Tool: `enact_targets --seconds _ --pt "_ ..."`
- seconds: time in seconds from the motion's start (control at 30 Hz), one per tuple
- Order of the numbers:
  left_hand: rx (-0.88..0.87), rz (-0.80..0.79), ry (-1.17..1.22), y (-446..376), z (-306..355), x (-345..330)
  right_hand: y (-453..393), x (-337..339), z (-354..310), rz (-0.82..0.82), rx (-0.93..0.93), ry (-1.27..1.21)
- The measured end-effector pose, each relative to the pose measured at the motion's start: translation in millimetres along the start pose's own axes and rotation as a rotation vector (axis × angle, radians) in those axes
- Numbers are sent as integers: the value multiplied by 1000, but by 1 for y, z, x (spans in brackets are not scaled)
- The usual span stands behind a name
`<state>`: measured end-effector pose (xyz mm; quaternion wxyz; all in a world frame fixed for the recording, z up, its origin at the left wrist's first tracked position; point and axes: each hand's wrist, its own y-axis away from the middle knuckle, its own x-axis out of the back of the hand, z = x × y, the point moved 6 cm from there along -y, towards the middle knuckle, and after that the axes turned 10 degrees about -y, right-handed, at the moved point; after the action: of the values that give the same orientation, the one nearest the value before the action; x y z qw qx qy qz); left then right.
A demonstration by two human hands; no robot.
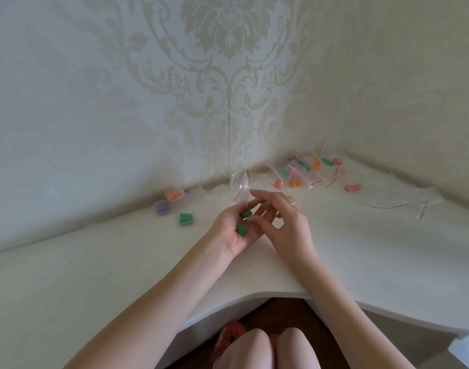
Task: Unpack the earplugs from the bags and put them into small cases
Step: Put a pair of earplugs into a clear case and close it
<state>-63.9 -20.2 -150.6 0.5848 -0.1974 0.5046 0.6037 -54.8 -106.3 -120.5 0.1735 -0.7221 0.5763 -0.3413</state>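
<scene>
My left hand [234, 233] lies palm up over the white table [121, 262], fingers curled round two green earplugs [242, 230]. A clear empty zip bag [240, 189] with a red strip stands just above its fingertips. My right hand [287, 222] reaches in from the right, and its index fingertip pinches the bag's edge. By the wall on the left are small cases: one with orange plugs [174, 194], one with purple [163, 208], one with green [187, 219] and an empty clear one [196, 193].
Several bags of orange, pink and green earplugs [305, 170] are piled in the far right corner. Flat empty bags [387, 205] lie to the right. The patterned walls meet behind the table. The table's curved front edge [254, 295] is above my knees.
</scene>
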Motion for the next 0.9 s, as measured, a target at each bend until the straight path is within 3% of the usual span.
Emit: enact_targets --seconds 0.1,0.23,0.37,0.47,0.57,0.63,0.7,0.77,0.9 --pt "-34 125 -101 -5 1 6 -3 8 -5 47 31 11" --pt "-170 335 -512 -12 8 15 -2 -6 -9 -136 60 110" --pt "-245 403 -815 -4 16 11 1 -6 -2 -18 3 24" --pt "-466 407 -1167 -1 26 5 -1 8 10 89 -106 11" --pt "-864 399 -1689 15 38 -11 -3 29 23 249 -255 -28" --pt "-1002 332 -2094 27 31 -23 0 40 33 322 -349 -54" --pt "-904 277 -2545 28 16 -26 3 46 41 363 -429 -83" --pt "-657 210 -2816 21 5 -18 5 48 44 396 -456 -104" --pt "-355 23 -2716 16 10 -4 7 52 46 433 -501 -120"
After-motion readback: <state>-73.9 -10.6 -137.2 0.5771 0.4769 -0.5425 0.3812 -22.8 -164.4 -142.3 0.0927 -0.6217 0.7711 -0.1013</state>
